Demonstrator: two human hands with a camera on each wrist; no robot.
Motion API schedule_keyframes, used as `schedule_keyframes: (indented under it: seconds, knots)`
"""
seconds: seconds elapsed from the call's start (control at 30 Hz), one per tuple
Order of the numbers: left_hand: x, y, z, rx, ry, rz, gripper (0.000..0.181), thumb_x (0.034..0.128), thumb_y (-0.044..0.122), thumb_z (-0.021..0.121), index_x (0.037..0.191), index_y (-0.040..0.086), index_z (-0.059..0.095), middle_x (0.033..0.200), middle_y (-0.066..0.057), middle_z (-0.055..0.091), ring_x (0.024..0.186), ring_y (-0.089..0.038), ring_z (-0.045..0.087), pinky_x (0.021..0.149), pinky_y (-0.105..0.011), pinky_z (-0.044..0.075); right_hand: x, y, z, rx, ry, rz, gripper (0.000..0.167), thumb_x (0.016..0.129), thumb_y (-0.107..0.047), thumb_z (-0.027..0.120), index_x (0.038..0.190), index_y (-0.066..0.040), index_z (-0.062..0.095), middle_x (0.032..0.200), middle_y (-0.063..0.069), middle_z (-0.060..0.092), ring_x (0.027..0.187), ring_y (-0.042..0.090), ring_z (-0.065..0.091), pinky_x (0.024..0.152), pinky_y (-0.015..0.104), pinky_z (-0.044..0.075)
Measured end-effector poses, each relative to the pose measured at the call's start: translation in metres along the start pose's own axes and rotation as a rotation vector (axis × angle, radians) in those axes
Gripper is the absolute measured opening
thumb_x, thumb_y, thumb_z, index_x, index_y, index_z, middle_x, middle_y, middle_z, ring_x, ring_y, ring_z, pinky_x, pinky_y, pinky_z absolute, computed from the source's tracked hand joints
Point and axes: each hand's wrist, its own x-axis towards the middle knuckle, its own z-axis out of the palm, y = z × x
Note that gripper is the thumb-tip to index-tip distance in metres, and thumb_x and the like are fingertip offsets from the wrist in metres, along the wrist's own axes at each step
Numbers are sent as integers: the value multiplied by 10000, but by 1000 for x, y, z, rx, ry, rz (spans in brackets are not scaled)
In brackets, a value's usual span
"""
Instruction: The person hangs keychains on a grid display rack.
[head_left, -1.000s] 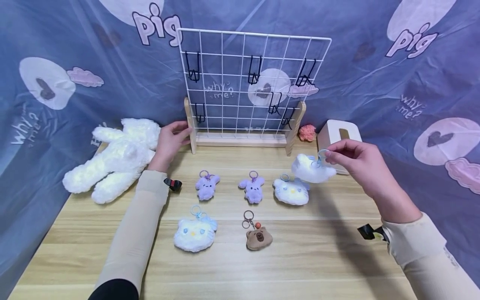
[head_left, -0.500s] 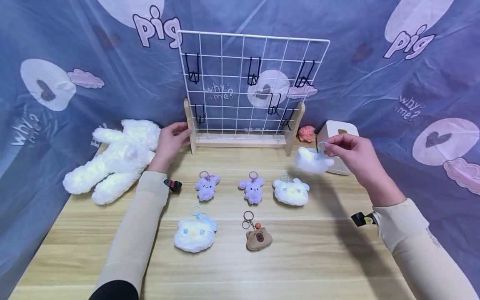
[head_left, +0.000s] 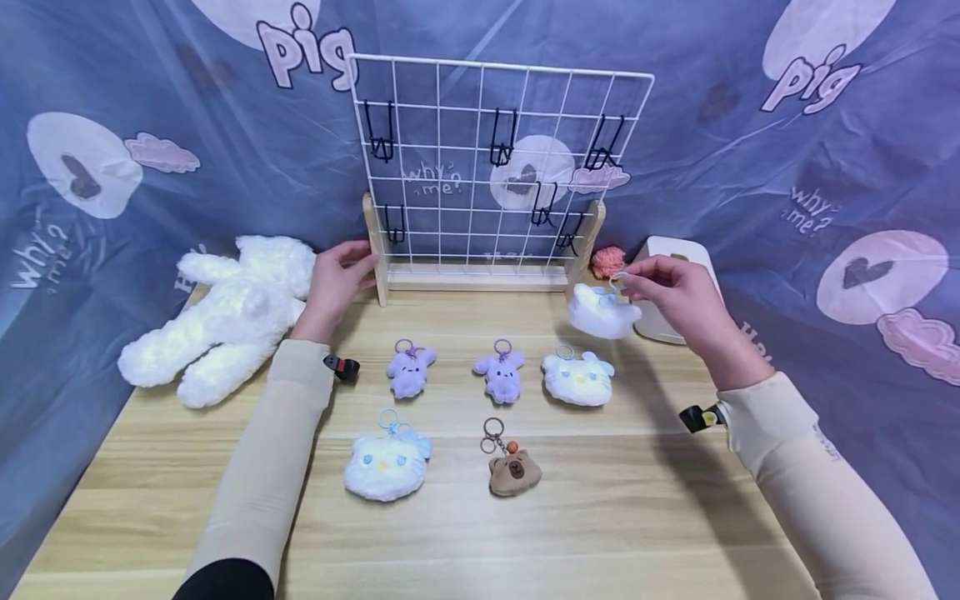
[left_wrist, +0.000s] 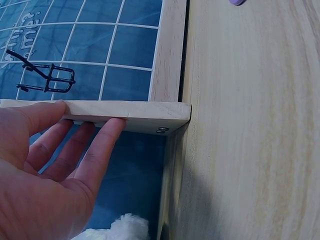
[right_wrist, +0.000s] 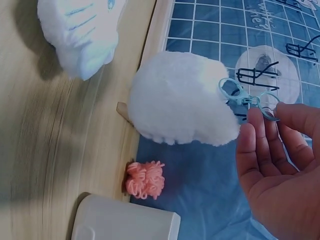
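My right hand (head_left: pixel 671 292) pinches the light blue ring of a white plush cat keychain (head_left: pixel 602 312), which hangs in the air beside the rack's right post. The right wrist view shows the ring (right_wrist: pixel 270 106) between thumb and fingers, with the plush's plain white side facing that camera. At the left, my left hand (head_left: pixel 341 279) grips the wooden upright (left_wrist: pixel 135 110) of a white wire grid rack (head_left: pixel 480 175), thumb on one face and fingers on the other. Several black double hooks (head_left: pixel 502 137) sit on the grid with nothing hung on them.
Purple plush keychains (head_left: pixel 409 372), a white cat keychain (head_left: pixel 577 377), another white cat keychain (head_left: pixel 386 467) and a brown capybara keychain (head_left: pixel 514 472) lie on the wooden table. A white plush toy (head_left: pixel 232 312) lies left; a white box (head_left: pixel 660 321) and coral tuft (head_left: pixel 607 262) stand right.
My right hand has moved left and slightly up, carrying the hanging white cat keychain closer to the rack. My left hand keeps its grip on the upright.
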Motion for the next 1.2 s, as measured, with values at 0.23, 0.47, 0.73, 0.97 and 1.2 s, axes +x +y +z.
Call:
schedule_keyframes:
  seconds: [0.23, 0.47, 0.73, 0.97, 1.2]
  knots:
    - [1, -1, 0, 19, 2, 4, 429, 1129, 146, 683, 1519, -30, 644, 1446, -230, 659, 1220, -292, 739, 1009, -315, 717, 10, -1, 9, 26, -33, -33, 291, 1097, -168, 746, 1245, 82, 747, 968, -227, 797, 875, -15, 778, 849, 124, 671]
    - [0, -2, 2, -3, 0, 3, 433, 1122, 141, 695, 1517, -32, 647, 1419, -213, 660, 1166, -256, 739, 1025, -341, 715, 18, -4, 19, 59, -26, -42, 270, 1080, -136, 766, 1216, 97, 754, 1057, -143, 826, 914, -30, 765, 834, 137, 684]
    - [1, -1, 1, -12, -8, 1, 447, 1128, 136, 681, 1537, -36, 628, 1479, -273, 634, 1258, -382, 720, 1075, -435, 696, 28, -11, 27, 61, -53, -19, 314, 1116, -150, 716, 1295, 109, 715, 1082, -213, 759, 927, -53, 757, 876, 121, 675]
    - [0, -1, 1, -1, -4, 1, 430, 1130, 132, 680, 1524, -36, 640, 1483, -269, 645, 1285, -377, 710, 1059, -410, 705, 39, -12, 35, 60, -53, -11, 297, 1116, -144, 712, 1287, 98, 720, 970, -198, 765, 902, -16, 766, 865, 146, 686]
    - [0, 0, 2, 14, 7, 0, 432, 1130, 149, 684, 1523, -24, 645, 1474, -253, 644, 1238, -340, 731, 979, -277, 721, 48, -13, 42, 56, -41, 5, 284, 1116, -138, 709, 1266, 103, 724, 969, -130, 790, 909, 15, 782, 858, 151, 683]
